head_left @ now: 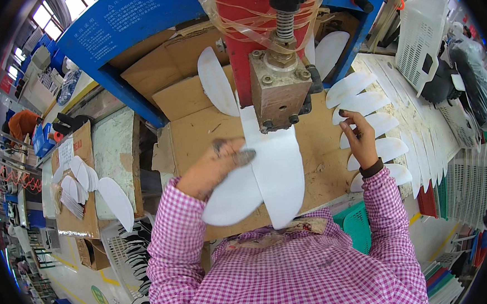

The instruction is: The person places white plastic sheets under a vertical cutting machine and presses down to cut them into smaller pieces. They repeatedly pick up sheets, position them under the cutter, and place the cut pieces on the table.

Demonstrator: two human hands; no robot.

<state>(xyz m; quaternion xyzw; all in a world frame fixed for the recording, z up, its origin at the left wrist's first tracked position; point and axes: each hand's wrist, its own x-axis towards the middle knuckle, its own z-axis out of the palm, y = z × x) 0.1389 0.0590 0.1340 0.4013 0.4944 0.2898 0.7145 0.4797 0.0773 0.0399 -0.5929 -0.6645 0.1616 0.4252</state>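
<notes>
Two flat white pieces with curved edges lie below a metal press head [281,90]. The right-hand white piece [280,179] runs up under the head, and the left-hand white piece [232,198] overlaps or meets its edge. My left hand [220,164] grips the left-hand piece near its upper end, thumb on top; its other fingers are partly hidden. My right hand [360,138] hovers over a fanned row of white half-oval pieces [376,124] on the right, its dark-tipped thumb and forefinger apart with nothing visible between them.
A blue machine frame [117,24] surrounds a cardboard-lined work area. Another white piece [217,83] leans left of the red machine column [229,17]. Stacked white pieces [77,181] rest on the left-hand bench. White plastic baskets [420,40] stand at the right; a green basket [356,226] is beside my body.
</notes>
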